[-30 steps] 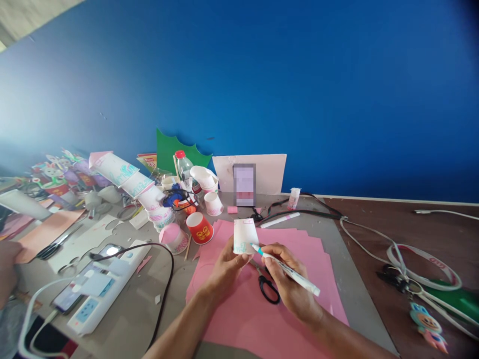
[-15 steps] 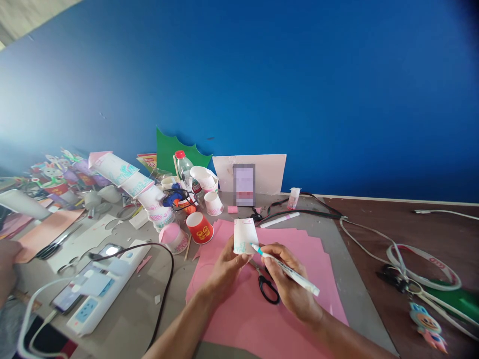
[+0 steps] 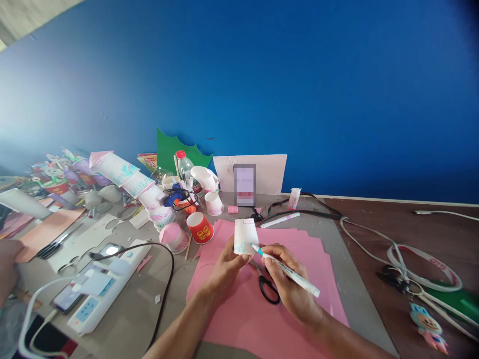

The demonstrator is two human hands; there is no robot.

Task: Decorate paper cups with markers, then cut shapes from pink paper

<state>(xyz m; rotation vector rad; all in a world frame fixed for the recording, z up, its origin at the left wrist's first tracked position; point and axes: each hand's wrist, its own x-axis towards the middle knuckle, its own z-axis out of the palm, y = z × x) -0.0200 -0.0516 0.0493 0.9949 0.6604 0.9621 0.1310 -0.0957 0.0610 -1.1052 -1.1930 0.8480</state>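
- Paper cup (image 3: 245, 235), white, is held above the pink sheets, narrower end up, with pink outlines near the top and turquoise drawing along the lower part.
- Left hand (image 3: 225, 267) pinches this cup from its left side and below, thumb at the lower edge.
- Right hand (image 3: 291, 294) grips a white-barrelled turquoise marker (image 3: 295, 276) between thumb and fingers, the tip at the cup's face.
- Scissors (image 3: 269, 290) with black handles lie between the two wrists, blades partly hidden by the hands.
- Pink paper sheets (image 3: 239, 319) spread beneath both hands on the grey table.
- White power strip (image 3: 95, 306) lies to the left, near a black cable (image 3: 172, 271) that curves toward the person.
- Red cup (image 3: 200, 229) with gold print stands just beside a pink paper cone (image 3: 173, 233) set on a patterned cup.
- Pink-banded marker (image 3: 280, 220) rests beyond the sheets.
- Decorated cup tower (image 3: 136, 183) leans to the left.
- Red-capped bottle (image 3: 183, 164) stands behind smaller cups.
- Blurred phone (image 3: 245, 184) leans against a pale panel (image 3: 271, 172).
- Blue wall (image 3: 262, 89) rises behind everything.
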